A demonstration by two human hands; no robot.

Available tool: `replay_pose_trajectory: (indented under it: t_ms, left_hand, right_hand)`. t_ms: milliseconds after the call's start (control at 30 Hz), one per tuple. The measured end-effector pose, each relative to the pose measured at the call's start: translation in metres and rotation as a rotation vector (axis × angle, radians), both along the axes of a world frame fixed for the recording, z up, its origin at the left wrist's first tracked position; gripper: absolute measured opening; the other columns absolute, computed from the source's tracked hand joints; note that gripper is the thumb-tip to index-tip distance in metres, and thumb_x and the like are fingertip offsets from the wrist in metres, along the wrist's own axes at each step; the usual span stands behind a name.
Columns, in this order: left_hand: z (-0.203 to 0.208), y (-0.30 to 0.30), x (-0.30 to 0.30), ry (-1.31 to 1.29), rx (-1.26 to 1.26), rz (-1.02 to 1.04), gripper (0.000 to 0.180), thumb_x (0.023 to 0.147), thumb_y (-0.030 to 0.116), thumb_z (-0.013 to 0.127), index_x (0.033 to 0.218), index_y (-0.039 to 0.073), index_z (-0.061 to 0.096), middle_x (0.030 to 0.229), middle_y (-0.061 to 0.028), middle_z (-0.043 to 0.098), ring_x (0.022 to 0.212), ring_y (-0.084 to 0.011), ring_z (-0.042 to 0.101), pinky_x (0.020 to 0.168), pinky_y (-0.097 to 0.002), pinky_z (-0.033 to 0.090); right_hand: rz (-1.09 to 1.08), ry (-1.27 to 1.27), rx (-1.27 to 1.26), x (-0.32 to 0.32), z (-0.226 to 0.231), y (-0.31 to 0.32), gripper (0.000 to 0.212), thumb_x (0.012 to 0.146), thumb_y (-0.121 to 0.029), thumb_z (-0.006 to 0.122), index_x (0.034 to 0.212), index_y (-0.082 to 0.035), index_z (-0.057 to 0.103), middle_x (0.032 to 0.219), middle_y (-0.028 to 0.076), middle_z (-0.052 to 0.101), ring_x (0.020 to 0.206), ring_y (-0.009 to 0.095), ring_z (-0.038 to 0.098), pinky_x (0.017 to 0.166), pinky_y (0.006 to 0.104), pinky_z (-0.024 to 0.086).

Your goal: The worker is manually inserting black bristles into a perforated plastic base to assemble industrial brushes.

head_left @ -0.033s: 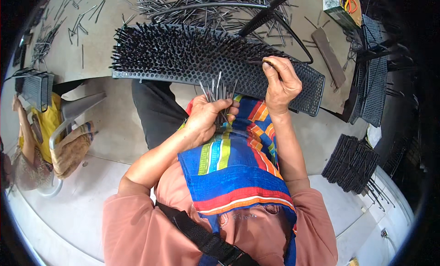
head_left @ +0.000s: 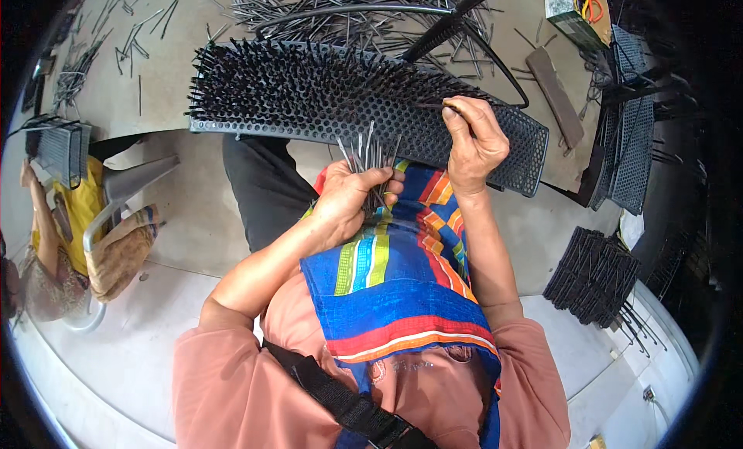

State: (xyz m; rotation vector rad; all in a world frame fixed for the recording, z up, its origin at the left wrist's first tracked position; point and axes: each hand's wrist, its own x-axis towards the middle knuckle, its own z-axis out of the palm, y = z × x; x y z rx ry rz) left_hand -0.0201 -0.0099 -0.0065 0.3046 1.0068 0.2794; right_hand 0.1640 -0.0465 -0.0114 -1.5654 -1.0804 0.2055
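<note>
Perforated tray (head_left: 495, 139) — pin-filled; left hand (head_left: 348, 198) clutches loose pins (head_left: 368, 151).

No change to log: your right hand (head_left: 476, 143) pinches the pin (head_left: 432, 105) at the same spot on the panel (head_left: 309, 132) as in the earlier frame. Your left hand (head_left: 352, 198) and its pin bundle (head_left: 368, 151) haven't shifted either. Nothing else has moved.
</note>
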Motion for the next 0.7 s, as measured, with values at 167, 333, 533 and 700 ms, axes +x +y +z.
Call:
replay_pose_trajectory:
  t_ms: [167, 333, 533, 700]
  left_hand:
    - [-0.001, -0.001, 0.001, -0.019, 0.001, 0.001, 0.007, 0.087, -0.002, 0.061, 0.093, -0.003, 0.064, 0.084, -0.0149, 0.07, 0.065, -0.0188, 0.067, 0.054, -0.0301, 0.057]
    - [0.002, -0.001, 0.0, 0.018, 0.023, -0.04, 0.008, 0.088, 0.0, 0.062, 0.096, 0.0, 0.064, 0.082, -0.0123, 0.07, 0.064, -0.0161, 0.065, 0.051, -0.0274, 0.053]
    - [0.002, 0.0, 0.002, -0.02, 0.061, -0.058, 0.006, 0.089, 0.001, 0.062, 0.094, 0.001, 0.065, 0.082, -0.0104, 0.07, 0.063, -0.0138, 0.064, 0.05, -0.0249, 0.05]
    - [0.001, 0.001, 0.002, -0.028, 0.082, -0.05, 0.007, 0.088, 0.001, 0.062, 0.094, 0.001, 0.066, 0.083, -0.0104, 0.07, 0.064, -0.0142, 0.065, 0.052, -0.026, 0.051]
  right_hand:
    - [0.011, -0.063, -0.054, -0.006, -0.015, -0.006, 0.014, 0.079, 0.007, 0.071, 0.091, 0.001, 0.072, 0.087, 0.009, 0.067, 0.076, 0.013, 0.061, 0.067, 0.0227, 0.048]
    - [-0.008, -0.124, -0.155, -0.01, -0.003, 0.009, 0.012, 0.077, 0.005, 0.073, 0.088, 0.001, 0.072, 0.079, 0.004, 0.063, 0.061, 0.007, 0.051, 0.053, 0.0216, 0.039]
    - [0.02, -0.122, -0.121, -0.002, -0.002, 0.021, 0.01, 0.076, 0.003, 0.074, 0.085, 0.001, 0.073, 0.072, 0.003, 0.061, 0.056, 0.006, 0.046, 0.051, 0.0221, 0.036]
    - [0.031, -0.183, -0.218, 0.0, 0.005, 0.024, 0.01, 0.074, 0.003, 0.074, 0.084, 0.001, 0.072, 0.07, 0.003, 0.06, 0.054, 0.006, 0.044, 0.05, 0.023, 0.036]
